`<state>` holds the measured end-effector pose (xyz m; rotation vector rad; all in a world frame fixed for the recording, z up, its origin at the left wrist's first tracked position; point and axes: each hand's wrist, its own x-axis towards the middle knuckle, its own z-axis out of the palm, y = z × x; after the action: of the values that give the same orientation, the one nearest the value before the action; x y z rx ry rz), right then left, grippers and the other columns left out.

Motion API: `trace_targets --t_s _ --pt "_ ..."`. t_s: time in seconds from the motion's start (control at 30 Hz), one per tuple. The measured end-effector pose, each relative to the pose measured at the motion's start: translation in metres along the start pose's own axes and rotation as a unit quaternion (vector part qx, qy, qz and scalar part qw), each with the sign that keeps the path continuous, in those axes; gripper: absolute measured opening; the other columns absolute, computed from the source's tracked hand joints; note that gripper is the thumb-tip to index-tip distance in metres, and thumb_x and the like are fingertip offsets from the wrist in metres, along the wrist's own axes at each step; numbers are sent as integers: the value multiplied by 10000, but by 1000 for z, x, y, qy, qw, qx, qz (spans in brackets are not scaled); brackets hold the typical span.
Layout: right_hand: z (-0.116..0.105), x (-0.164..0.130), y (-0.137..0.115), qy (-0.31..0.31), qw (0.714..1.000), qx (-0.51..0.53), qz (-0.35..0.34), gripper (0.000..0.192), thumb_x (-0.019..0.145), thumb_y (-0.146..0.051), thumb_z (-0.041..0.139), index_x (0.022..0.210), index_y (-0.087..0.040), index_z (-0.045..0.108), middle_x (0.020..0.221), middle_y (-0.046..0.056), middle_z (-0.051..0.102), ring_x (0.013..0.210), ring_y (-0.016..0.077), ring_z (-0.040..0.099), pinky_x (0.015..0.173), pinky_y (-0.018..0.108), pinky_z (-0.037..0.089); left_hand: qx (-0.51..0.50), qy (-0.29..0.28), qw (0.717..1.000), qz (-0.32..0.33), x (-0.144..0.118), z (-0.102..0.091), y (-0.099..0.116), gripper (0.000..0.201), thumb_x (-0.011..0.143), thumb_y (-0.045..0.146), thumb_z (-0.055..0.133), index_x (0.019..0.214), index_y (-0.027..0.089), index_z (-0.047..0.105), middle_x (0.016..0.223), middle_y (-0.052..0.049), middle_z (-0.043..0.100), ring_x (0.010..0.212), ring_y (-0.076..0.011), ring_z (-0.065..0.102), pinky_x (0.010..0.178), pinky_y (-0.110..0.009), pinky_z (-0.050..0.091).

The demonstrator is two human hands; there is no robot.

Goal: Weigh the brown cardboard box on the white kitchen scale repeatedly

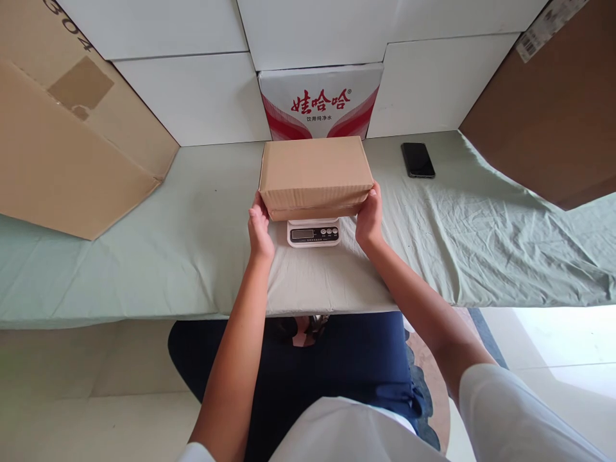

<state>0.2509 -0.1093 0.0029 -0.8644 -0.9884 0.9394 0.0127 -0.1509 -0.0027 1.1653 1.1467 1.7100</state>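
Observation:
A closed brown cardboard box (315, 174) rests on a small white digital scale (313, 232) at the middle of the table. My left hand (260, 229) presses against the box's left end and my right hand (370, 215) holds its right end, fingers wrapped around the near corner. Only the scale's front panel with its display and buttons shows from under the box.
The table wears a wrinkled pale green cloth (481, 231). A black phone (418, 159) lies at the back right. A white carton with red print (321, 102) stands behind the box. Large brown cardboard boxes (62, 128) flank both sides, with the right one (553, 109) overhanging.

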Motion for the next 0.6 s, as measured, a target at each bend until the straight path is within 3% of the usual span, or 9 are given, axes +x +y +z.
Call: trace_targets --t_s 0.6 --pt "1 -1 -3 -7 1000 -3 15 541 868 -720 481 1229 -335 602 1421 15 639 1405 301 550 1170 531 495 13 -8 1000 4 -1 3 4 930 840 951 314 1487 348 602 1646 -85 538 1582 -313 444 1290 -482 362"
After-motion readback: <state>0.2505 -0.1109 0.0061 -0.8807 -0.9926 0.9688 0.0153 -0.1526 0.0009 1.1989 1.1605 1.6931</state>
